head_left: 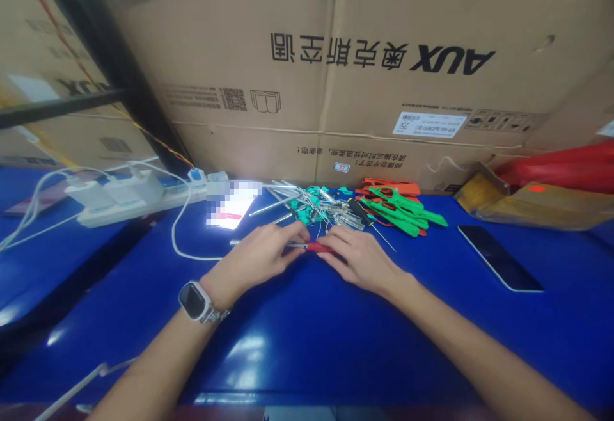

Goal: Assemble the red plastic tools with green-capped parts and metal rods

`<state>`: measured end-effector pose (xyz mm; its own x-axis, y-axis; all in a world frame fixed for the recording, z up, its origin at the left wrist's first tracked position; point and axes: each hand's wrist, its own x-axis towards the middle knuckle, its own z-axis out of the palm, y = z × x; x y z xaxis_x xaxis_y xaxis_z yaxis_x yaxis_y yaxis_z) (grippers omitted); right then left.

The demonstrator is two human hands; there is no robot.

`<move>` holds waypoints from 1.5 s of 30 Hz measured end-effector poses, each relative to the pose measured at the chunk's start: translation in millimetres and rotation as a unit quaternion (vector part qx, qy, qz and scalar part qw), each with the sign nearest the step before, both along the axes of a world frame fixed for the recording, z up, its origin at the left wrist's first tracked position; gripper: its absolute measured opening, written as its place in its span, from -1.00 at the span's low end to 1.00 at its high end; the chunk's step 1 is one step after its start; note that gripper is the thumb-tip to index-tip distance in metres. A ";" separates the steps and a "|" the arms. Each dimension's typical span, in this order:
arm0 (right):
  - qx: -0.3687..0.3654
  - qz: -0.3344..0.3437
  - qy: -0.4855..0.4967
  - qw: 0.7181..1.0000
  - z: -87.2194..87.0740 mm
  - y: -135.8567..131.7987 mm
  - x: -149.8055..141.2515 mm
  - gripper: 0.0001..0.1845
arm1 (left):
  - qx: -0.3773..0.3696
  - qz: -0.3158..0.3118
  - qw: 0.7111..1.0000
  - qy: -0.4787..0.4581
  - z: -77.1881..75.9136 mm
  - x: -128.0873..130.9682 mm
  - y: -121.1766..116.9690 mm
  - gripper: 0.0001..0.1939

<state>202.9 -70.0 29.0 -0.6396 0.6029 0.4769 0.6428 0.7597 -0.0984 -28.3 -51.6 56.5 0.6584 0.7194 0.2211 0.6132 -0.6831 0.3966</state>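
Note:
My left hand [263, 251] is closed, its thumb and fingers pinching a slim metal rod [298, 246]. At the rod's right end sits a red piece [317, 247], gripped between the fingers and thumb of my right hand [362, 256]. The two hands hold this item level, just above the blue table. Right behind them lies a heap of small teal plastic parts [314, 196], small metal parts [349, 216] and thin metal rods [273, 206]. A screwdriver with a black and yellow handle [359, 212] rests at the heap's right side.
Green plastic pieces [403, 213] and orange ones [391, 187] are piled behind my right hand. A lit phone [235, 206] and a white power strip [144, 206] with cables lie left; a dark phone [499, 258] lies right. A large cardboard box [359, 88] walls off the back.

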 end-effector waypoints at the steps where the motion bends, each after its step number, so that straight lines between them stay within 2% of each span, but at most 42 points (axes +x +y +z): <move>1: 0.001 -0.005 -0.007 1.000 0.5 -0.9 -0.3 -0.77 | -0.002 0.002 1.000 0.002 -0.9 0.2 -0.1 -0.85; 6: 0.005 -0.021 -0.022 1.000 -0.9 -4.4 -3.6 -0.78 | 0.017 0.008 0.999 0.033 -5.4 2.2 -1.7 -0.86; 12: 0.009 -0.009 -0.003 1.000 -2.0 -5.2 -9.0 -0.78 | 0.064 0.038 0.990 0.123 -5.8 9.7 -6.4 -0.63; 15: 0.012 -0.008 0.002 1.000 -1.7 -4.9 -11.0 -0.77 | 0.075 0.043 0.986 0.145 -5.5 12.9 -7.2 -0.63; 27: 0.017 -0.011 0.017 1.000 -2.7 -4.6 -16.5 -0.77 | 0.061 0.021 0.994 0.091 -4.1 22.8 -9.0 -0.62; 30: 0.013 -0.018 0.026 0.999 -2.0 -2.2 -17.0 -0.77 | 0.095 0.007 0.994 0.055 -0.3 24.3 -9.1 -0.56; 33: 0.005 -0.020 0.057 0.998 -1.1 1.3 -16.7 -0.78 | 0.199 0.001 0.980 -0.017 4.1 20.3 -9.4 -0.53; 35: -0.012 -0.029 0.102 0.994 0.8 3.1 -15.8 -0.80 | 0.273 0.016 0.955 -0.114 4.2 16.4 -9.3 -0.59; 37: -0.026 -0.044 0.174 0.983 4.3 3.9 -15.1 -0.83 | 0.305 0.035 0.911 -0.274 0.5 16.0 -8.2 -0.77; 38: -0.027 -0.049 0.211 0.976 6.5 3.9 -15.3 -0.84 | 0.286 0.047 0.885 -0.364 -2.5 18.2 -7.2 -0.81; 39: -0.025 -0.049 0.242 0.969 8.8 3.7 -15.9 -0.85 | 0.231 0.079 0.865 -0.439 -6.1 22.0 -5.9 -0.84; 41: -0.021 -0.040 0.284 0.958 12.4 3.1 -18.5 -0.86 | 0.060 0.148 0.844 -0.512 -13.8 33.4 -3.0 -0.90; 43: -0.024 -0.026 0.310 0.950 13.9 3.2 -22.2 -0.87 | -0.133 0.113 0.830 -0.530 -20.8 46.8 -0.3 -0.79; 45: -0.039 -0.027 0.337 0.940 13.3 5.0 -25.4 -0.88 | -0.253 0.058 0.797 -0.546 -25.3 59.3 1.5 -0.68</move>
